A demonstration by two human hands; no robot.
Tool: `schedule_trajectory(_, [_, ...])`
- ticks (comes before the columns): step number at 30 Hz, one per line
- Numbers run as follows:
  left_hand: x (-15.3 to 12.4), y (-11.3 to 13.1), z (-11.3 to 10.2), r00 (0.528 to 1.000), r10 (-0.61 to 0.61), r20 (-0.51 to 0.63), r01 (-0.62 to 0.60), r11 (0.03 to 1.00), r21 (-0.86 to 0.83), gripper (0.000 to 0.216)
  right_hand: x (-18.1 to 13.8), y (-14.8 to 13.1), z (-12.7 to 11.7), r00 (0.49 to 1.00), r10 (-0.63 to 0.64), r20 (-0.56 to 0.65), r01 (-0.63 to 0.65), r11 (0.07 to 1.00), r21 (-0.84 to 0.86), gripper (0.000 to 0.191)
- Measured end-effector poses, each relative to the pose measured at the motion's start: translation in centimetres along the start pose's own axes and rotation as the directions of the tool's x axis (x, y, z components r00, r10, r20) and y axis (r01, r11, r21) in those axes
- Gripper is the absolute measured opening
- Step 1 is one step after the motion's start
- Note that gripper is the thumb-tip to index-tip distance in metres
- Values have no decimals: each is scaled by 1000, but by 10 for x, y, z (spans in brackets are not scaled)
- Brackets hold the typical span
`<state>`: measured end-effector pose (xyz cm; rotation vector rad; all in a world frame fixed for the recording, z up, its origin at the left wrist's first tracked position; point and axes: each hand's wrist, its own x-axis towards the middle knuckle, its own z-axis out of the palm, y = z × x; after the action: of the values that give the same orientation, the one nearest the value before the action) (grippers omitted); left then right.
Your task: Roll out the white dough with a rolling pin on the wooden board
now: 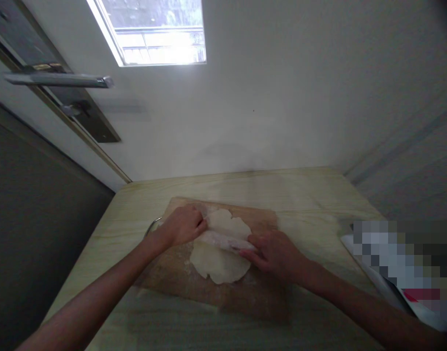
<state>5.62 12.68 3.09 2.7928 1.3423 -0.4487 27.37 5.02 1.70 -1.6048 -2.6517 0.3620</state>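
A flat, pale sheet of dough (219, 269) with a ragged edge lies on a wooden cutting board (252, 300). Across its middle rests a flour-dusted rolling pin (225, 241), slightly tilted down to the right. My left hand (184, 224) is closed around the pin's left end, which the fingers hide. At the right end, my right hand (272, 251) grips the pin, with thumb and fingers around it. White flour is smeared over the board about the dough.
The board lies on a light wood-grain table (303, 192) against a white door with a metal handle (58, 79) and a small window (161, 39). A partly blurred-out item (387, 273) sits at the table's right edge. A metal loop (152, 224) sticks out at the board's left.
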Motion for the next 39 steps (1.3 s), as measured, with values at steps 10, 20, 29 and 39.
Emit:
schedule_trajectory(10, [0, -2, 0, 999, 51, 6, -51, 998, -40, 43, -3, -3, 2, 998, 38, 48, -41, 998, 54, 38])
schedule_trajectory(20, [2, -2, 3, 1000, 31, -2, -31, 997, -70, 38, -1, -5, 0, 992, 74, 102, -82, 994, 69, 37])
schedule_trajectory(29, [-2, -3, 10, 999, 28, -43, -31, 998, -60, 38, -7, -12, 6, 997, 75, 8, -74, 997, -31, 35])
schedule_trajectory(39, [-12, -1, 18, 987, 42, -157, -55, 995, -79, 42, -15, -22, 13, 982, 86, -169, -114, 980, -164, 33])
